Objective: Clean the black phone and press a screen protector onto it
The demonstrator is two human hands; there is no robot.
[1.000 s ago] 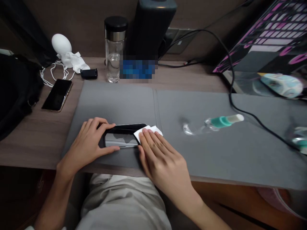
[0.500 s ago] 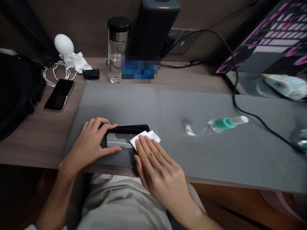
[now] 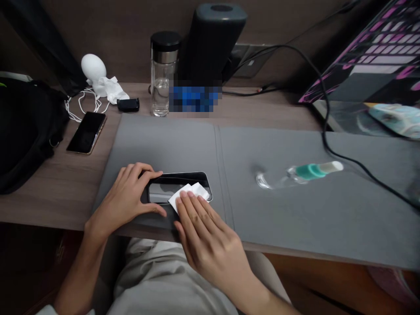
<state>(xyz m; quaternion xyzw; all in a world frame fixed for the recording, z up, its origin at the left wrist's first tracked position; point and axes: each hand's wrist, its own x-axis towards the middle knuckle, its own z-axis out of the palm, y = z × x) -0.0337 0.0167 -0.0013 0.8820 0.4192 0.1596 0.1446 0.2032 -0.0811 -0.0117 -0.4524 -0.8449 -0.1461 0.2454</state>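
Observation:
A black phone lies flat on the grey desk mat, near its front left. My left hand grips the phone's left end, thumb on the near edge and fingers over the far edge. My right hand lies flat with its fingers pressed together on a small white wipe, which rests on the right half of the phone's screen.
A small clear spray bottle with a teal collar lies on the mat to the right. A second phone, white cable, glass water bottle and dark speaker stand behind. A black bag is left; a black cable crosses right.
My right hand has slid the white wipe leftward along the phone's screen, from its right end toward the middle. My left hand has kept its hold on the phone.

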